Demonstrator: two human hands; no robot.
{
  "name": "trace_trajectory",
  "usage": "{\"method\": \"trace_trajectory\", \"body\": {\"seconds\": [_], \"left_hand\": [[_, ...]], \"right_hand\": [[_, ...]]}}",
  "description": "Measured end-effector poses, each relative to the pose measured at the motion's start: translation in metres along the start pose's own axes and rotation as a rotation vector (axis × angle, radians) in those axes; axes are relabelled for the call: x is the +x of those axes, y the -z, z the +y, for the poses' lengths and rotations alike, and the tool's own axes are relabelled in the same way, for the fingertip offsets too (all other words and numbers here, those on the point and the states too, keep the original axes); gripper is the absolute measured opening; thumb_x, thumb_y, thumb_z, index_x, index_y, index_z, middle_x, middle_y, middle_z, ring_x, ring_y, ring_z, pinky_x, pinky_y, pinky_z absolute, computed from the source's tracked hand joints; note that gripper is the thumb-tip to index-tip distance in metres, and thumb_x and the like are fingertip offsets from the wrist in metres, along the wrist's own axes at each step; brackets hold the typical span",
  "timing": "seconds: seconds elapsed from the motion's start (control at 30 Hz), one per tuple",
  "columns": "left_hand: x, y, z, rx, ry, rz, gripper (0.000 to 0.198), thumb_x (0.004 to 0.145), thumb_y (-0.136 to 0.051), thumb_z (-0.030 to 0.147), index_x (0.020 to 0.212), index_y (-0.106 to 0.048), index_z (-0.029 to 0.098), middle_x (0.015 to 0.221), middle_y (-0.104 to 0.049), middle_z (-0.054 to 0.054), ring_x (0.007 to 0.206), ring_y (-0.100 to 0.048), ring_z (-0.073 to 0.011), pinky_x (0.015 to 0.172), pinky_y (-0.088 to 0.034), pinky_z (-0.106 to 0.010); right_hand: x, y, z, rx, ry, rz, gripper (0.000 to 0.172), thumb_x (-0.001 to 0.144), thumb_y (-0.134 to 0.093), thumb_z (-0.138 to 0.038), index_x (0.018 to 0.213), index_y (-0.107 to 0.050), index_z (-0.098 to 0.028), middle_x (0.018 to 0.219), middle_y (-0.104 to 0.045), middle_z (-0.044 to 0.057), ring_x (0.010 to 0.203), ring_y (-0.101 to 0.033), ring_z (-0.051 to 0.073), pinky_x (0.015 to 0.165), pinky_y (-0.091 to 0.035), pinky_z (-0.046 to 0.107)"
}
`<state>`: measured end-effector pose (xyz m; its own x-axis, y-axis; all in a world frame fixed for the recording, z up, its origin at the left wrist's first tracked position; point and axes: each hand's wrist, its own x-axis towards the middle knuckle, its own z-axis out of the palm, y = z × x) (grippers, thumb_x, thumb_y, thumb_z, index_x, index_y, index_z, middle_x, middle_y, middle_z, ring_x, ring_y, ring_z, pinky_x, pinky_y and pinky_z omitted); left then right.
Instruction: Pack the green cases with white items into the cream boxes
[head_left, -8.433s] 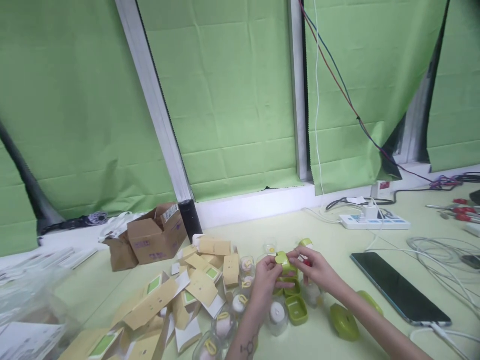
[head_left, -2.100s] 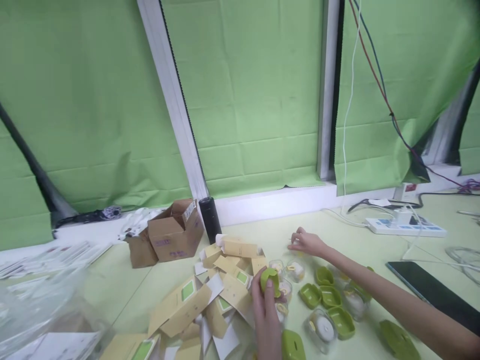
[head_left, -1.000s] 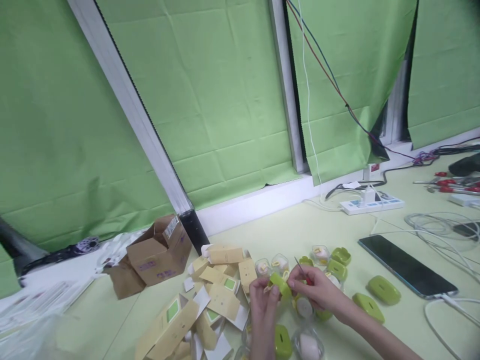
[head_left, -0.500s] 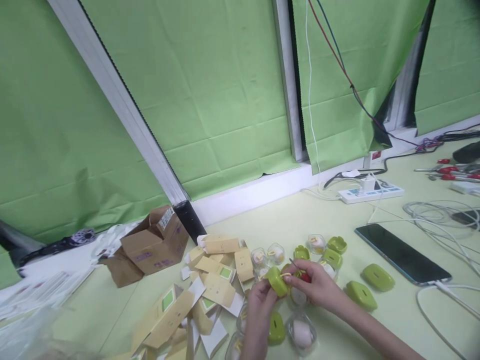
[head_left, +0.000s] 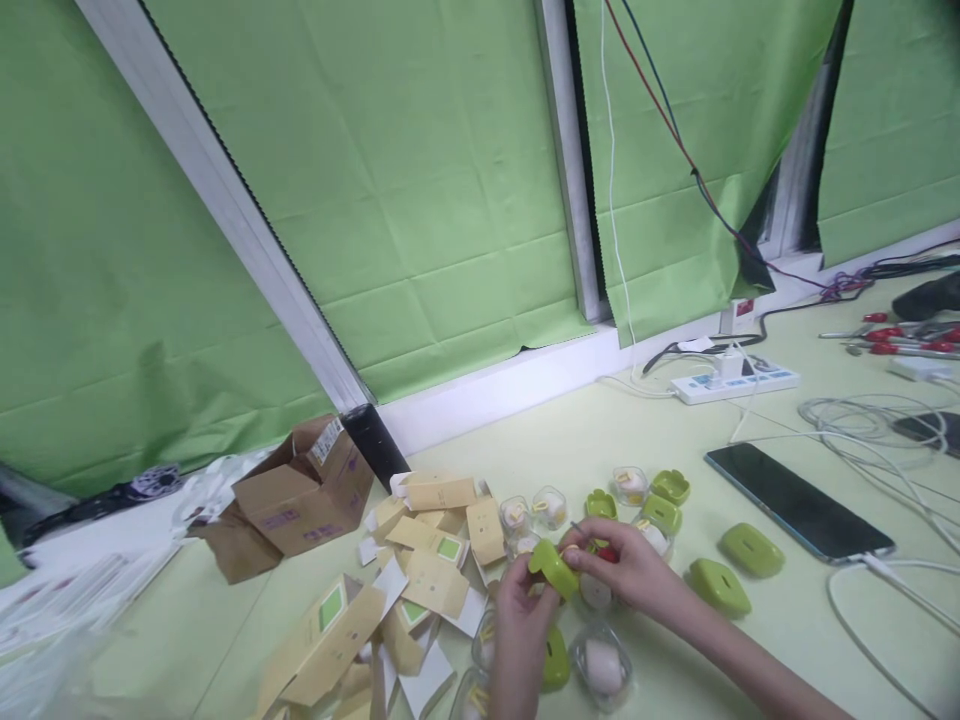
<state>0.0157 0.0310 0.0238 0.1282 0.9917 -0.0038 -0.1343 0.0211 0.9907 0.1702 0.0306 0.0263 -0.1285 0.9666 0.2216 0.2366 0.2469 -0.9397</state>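
Note:
My left hand (head_left: 523,610) is closed around a small green plastic case (head_left: 553,568) with a flower-like outline. Close beside it, my right hand (head_left: 622,562) pinches at the case's edge, where a bit of yellow cord shows. A thin-tipped tool with a red handle (head_left: 606,551) is also in the right hand, mostly covered by the fingers. Below the hands sit another green case (head_left: 555,660) and a clear plastic container (head_left: 602,665) with a pale round thing inside. Behind them are more clear containers (head_left: 551,507) and green flower-shaped pieces (head_left: 670,487).
Opened yellow cardboard boxes (head_left: 427,580) are heaped left of my hands. A brown carton (head_left: 300,500) stands farther back. To the right lie green cases (head_left: 751,550), a phone (head_left: 799,500) on a cable, a power strip (head_left: 735,385), coiled cables and red-handled tools (head_left: 911,340).
The green case has turned slightly in my left hand, and the yellow cord between it and the right fingers shows less. The view has shifted a little.

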Motion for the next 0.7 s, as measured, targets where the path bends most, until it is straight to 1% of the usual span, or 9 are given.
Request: {"method": "trace_trajectory", "body": {"seconds": [0.1,0.23,0.3,0.37,0.43,0.47,0.53,0.63,0.7], "left_hand": [[0.001,0.002,-0.003,0.037,0.036,-0.033,0.030,0.052,-0.076,0.035,0.073,-0.066,0.015,0.069,-0.067,-0.004,0.065,-0.059,-0.0166,0.057,-0.046,-0.024],[0.001,0.010,-0.004,0.094,0.017,-0.107,0.026,0.055,-0.074,0.029,0.075,-0.066,0.015,0.069,-0.066,-0.003,0.067,-0.058,-0.0162,0.059,-0.046,-0.023],[0.002,0.012,-0.002,0.116,-0.007,-0.091,0.023,0.056,-0.071,0.027,0.075,-0.065,0.015,0.069,-0.064,-0.003,0.066,-0.057,-0.0155,0.057,-0.045,-0.022],[0.004,0.012,0.001,0.131,-0.040,-0.040,0.022,0.058,-0.068,0.025,0.077,-0.064,0.016,0.071,-0.064,-0.003,0.067,-0.058,-0.0162,0.057,-0.045,-0.022],[0.005,0.009,0.005,0.140,-0.083,-0.014,0.023,0.058,-0.065,0.025,0.079,-0.062,0.017,0.074,-0.065,-0.004,0.072,-0.059,-0.0184,0.061,-0.047,-0.024],[0.004,0.006,0.007,0.148,-0.102,-0.025,0.024,0.059,-0.063,0.025,0.081,-0.062,0.017,0.076,-0.065,-0.004,0.074,-0.059,-0.0196,0.064,-0.048,-0.026],[0.002,0.001,0.011,0.177,-0.132,-0.086,0.025,0.061,-0.060,0.024,0.085,-0.061,0.017,0.082,-0.064,-0.006,0.080,-0.059,-0.0212,0.068,-0.048,-0.028],[-0.010,-0.005,0.014,0.249,-0.189,-0.178,0.021,0.065,-0.056,0.023,0.085,-0.060,0.018,0.097,-0.060,-0.009,0.092,-0.057,-0.0233,0.076,-0.048,-0.031],[-0.021,-0.007,0.016,0.317,-0.240,-0.155,0.010,0.070,-0.052,0.024,0.078,-0.057,0.019,0.109,-0.055,-0.010,0.099,-0.055,-0.0239,0.083,-0.046,-0.035]], "right_hand": [[-0.001,0.001,0.000,-0.022,0.018,0.006,0.025,0.079,-0.059,-0.038,0.070,-0.065,-0.016,0.069,-0.065,0.002,0.068,-0.057,0.018,0.064,-0.044,0.027],[-0.003,0.003,-0.003,-0.059,0.073,-0.068,0.030,0.082,-0.055,-0.039,0.066,-0.063,-0.015,0.063,-0.058,0.001,0.062,-0.053,0.015,0.059,-0.041,0.025],[-0.005,0.002,-0.007,-0.075,0.107,-0.103,0.031,0.085,-0.050,-0.040,0.075,-0.066,-0.016,0.070,-0.060,0.002,0.067,-0.054,0.016,0.064,-0.043,0.026],[-0.007,0.001,-0.011,-0.059,0.088,-0.112,0.029,0.083,-0.054,-0.042,0.096,-0.065,-0.019,0.087,-0.063,0.004,0.078,-0.056,0.018,0.070,-0.045,0.028],[-0.008,0.002,-0.016,-0.009,0.009,-0.104,0.044,0.074,-0.064,-0.043,0.112,-0.059,-0.022,0.104,-0.062,0.005,0.086,-0.057,0.020,0.072,-0.046,0.029],[-0.008,0.004,-0.018,0.026,-0.045,-0.109,0.052,0.070,-0.067,-0.044,0.117,-0.055,-0.023,0.109,-0.060,0.005,0.083,-0.058,0.019,0.068,-0.047,0.028],[-0.009,0.009,-0.024,0.094,-0.108,-0.177,0.058,0.069,-0.067,-0.042,0.122,-0.050,-0.026,0.108,-0.059,0.004,0.070,-0.057,0.015,0.056,-0.047,0.025],[-0.018,0.020,-0.031,0.145,-0.038,-0.306,0.052,0.068,-0.068,-0.031,0.117,-0.052,-0.026,0.103,-0.059,0.002,0.069,-0.055,0.013,0.053,-0.044,0.021],[-0.030,0.028,-0.029,0.116,0.002,-0.300,0.042,0.066,-0.068,-0.025,0.106,-0.054,-0.023,0.097,-0.059,0.001,0.072,-0.054,0.013,0.055,-0.043,0.021]]}}
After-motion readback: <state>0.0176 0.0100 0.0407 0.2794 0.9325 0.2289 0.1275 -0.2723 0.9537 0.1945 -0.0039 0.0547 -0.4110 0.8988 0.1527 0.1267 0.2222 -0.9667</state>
